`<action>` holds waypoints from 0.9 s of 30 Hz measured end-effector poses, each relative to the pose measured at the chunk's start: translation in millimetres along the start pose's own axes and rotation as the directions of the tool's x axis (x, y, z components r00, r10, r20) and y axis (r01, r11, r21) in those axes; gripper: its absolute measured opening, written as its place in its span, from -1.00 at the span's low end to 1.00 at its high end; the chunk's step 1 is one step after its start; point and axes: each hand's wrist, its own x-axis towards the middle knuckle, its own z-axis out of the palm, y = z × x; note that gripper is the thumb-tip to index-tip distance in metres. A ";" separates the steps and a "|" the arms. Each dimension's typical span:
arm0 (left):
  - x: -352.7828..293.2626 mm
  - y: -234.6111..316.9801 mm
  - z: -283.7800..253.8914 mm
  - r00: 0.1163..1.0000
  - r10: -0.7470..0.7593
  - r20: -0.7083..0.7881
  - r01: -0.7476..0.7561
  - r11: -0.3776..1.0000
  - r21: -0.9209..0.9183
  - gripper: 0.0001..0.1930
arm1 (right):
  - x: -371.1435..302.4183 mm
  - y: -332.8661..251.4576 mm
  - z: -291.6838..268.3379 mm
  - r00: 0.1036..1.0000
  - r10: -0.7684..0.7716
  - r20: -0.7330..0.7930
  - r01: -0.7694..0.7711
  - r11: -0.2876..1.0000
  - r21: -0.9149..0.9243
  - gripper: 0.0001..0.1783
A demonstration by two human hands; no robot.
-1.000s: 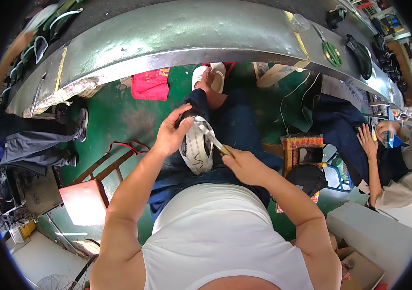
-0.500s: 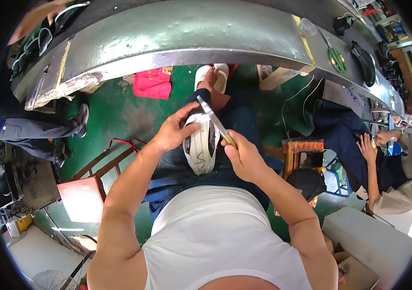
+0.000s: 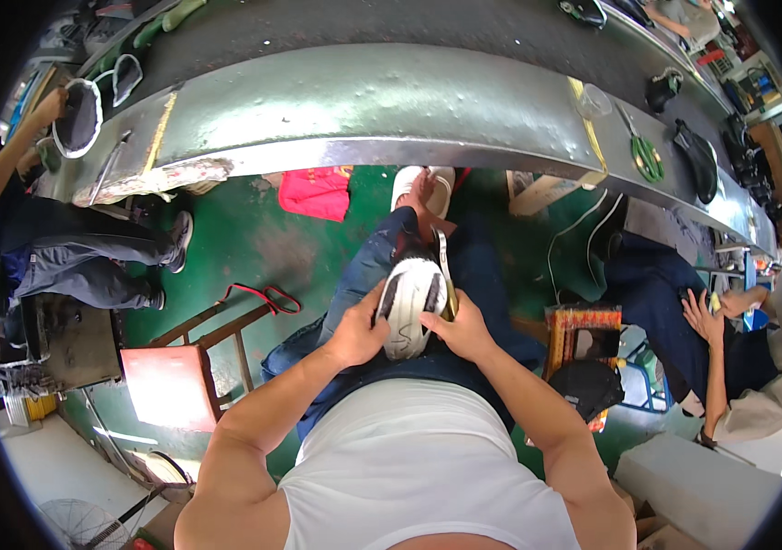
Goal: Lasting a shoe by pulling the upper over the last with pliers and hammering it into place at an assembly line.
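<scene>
A shoe in the making, with a pale underside facing up, dark edges and a dark pen mark near its closer end, rests in my lap between my thighs. My left hand is closed on its left side. In my right hand is a slim metal hand tool with a brass-coloured handle; its shaft points away along the shoe's right side. The right thumb lies against the shoe's near right part. The tool's exact kind cannot be made out.
Ahead stands a metal-edged workbench, bearing green-handled scissors and a black shoe. A stool is at left. A co-worker sits at right; another person's legs show at left.
The shoe has been drawn nearer to me. My left hand has gone from its far end to its left side. The tool has turned from slanting across to lying alongside the shoe.
</scene>
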 end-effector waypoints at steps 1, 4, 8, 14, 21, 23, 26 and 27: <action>3.0 -0.1 -1.9 0.999 0.002 0.050 -0.002 1.000 0.012 -0.27 | 1.0 1.6 -1.7 0.999 0.035 0.016 -0.035 0.999 0.014 -0.33; 8.0 3.7 -7.2 0.981 -0.011 0.195 0.027 0.996 -0.081 -0.15 | -4.1 3.9 -14.8 0.992 0.086 0.091 -0.102 0.976 0.194 -0.43; 3.7 15.4 5.5 0.935 0.043 0.351 -0.039 0.999 -0.017 0.13 | -16.4 7.7 -28.0 0.996 0.076 0.041 -0.085 0.946 0.314 -0.48; 20.1 56.0 3.9 0.964 -0.049 0.262 -0.053 0.928 0.368 0.01 | -26.3 20.9 -62.4 0.963 0.269 -0.010 -0.258 0.931 0.259 -0.66; 75.3 125.3 -34.2 0.888 0.426 0.172 -0.453 0.876 0.165 -0.33 | -49.1 41.0 -104.3 0.956 0.203 -0.211 -0.099 0.903 0.419 -0.59; 97.7 125.1 -15.6 0.887 0.434 0.158 -0.429 0.901 -0.068 -0.32 | -55.3 42.0 -103.9 0.968 0.160 -0.192 -0.083 0.931 0.356 -0.60; 141.2 102.6 0.2 0.941 0.089 0.327 -0.055 0.992 -0.111 -0.43 | -63.9 35.9 -97.6 0.982 0.111 -0.155 -0.087 0.984 0.157 -0.65; 150.8 91.0 13.8 0.941 -0.039 0.335 0.090 0.986 -0.137 -0.38 | -67.3 31.8 -95.6 0.989 0.058 -0.135 -0.042 0.992 0.119 -0.66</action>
